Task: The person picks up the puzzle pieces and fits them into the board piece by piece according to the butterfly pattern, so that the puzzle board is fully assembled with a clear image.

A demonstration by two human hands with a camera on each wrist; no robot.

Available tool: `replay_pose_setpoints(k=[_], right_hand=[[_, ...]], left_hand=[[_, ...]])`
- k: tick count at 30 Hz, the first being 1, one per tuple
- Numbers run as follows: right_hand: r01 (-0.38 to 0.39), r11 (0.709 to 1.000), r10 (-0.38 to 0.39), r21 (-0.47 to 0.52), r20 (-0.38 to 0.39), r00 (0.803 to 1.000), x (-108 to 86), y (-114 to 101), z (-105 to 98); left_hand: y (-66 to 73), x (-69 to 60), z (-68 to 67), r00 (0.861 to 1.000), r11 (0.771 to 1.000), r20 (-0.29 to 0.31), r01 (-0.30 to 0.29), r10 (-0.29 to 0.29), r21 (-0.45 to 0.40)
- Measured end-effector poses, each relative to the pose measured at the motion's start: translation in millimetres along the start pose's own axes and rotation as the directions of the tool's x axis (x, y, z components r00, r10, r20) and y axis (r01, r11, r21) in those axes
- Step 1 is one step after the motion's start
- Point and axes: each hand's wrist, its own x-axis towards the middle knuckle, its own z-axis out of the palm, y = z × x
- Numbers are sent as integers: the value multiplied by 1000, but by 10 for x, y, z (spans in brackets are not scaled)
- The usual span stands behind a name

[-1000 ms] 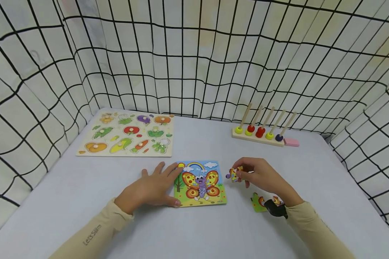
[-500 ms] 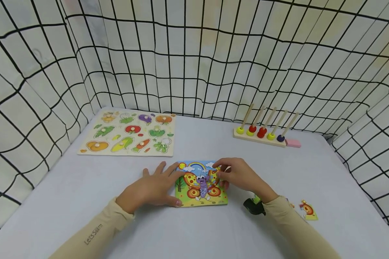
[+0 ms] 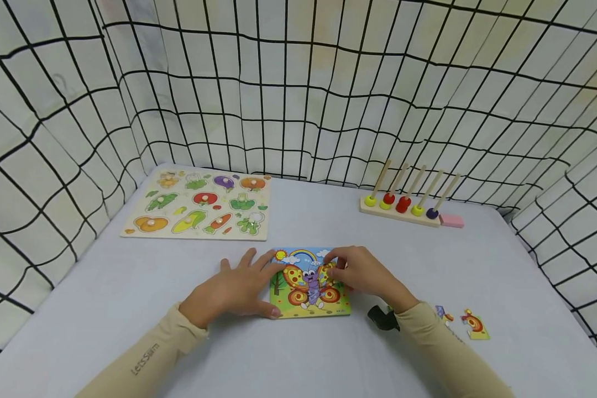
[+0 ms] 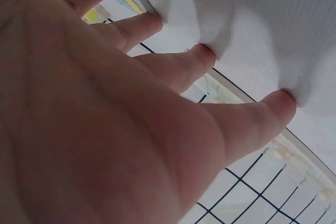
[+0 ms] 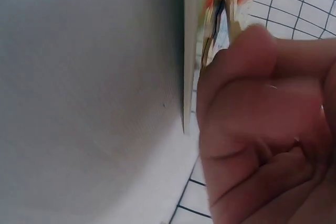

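A square butterfly puzzle board (image 3: 298, 309) lies on the white table. My left hand (image 3: 234, 286) is spread flat at its left side, with the thumb and a fingertip on the board's edge and other fingertips (image 4: 281, 103) on the table. Over the board's upper right part, my right hand (image 3: 365, 273) pinches a puzzle piece (image 3: 324, 273) between thumb and curled fingers. In the right wrist view the piece (image 5: 214, 17) is seen nearly edge-on, tilted close against the board; whether it touches is unclear. The fingers hide part of it.
Loose puzzle pieces (image 3: 476, 325) lie right of my right forearm, one partly behind the sleeve. A vegetable peg puzzle (image 3: 179, 213) lies at the back left. A bead-and-rod counting stand (image 3: 400, 213) with a pink block (image 3: 451, 221) stands back right. Black netting (image 3: 298, 88) encloses the table.
My right hand has moved left with the puzzle piece, from beside the board to over its upper right part. Loose pieces have come out from behind the right arm. The left hand stays put.
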Motion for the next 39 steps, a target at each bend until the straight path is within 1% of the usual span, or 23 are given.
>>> replay_pose_setpoints(k=[4,12,17,20,24,31,39], right_hand=[[14,997,-13,-73,15,1000,27,-5,9],[10,989,-6,-145,28,1000,26,-34,20],[22,985,-15,-169,40,999,36,-44,10],[30,986,-22,-165,46,999,40,-36,7],[22,989,-15,-149,49,999,43,-30,12],[16,992,-11,-128,35,999,39,-12,39],[69,991,-68,-112,12,998,-14,13,58]], left_hand=[[0,-3,-6,1000,1000,-3,4,-4,4],[-1,-13,12,1000,1000,-4,-1,1,-7],[0,-14,11,1000,1000,-11,-2,2,0],[6,-18,4,1000,1000,-12,0,0,-3],[8,-16,-1,1000,1000,-11,0,-1,-6],[2,-6,6,1000,1000,-7,3,-3,-3],[0,-9,7,1000,1000,-4,4,-4,-2]])
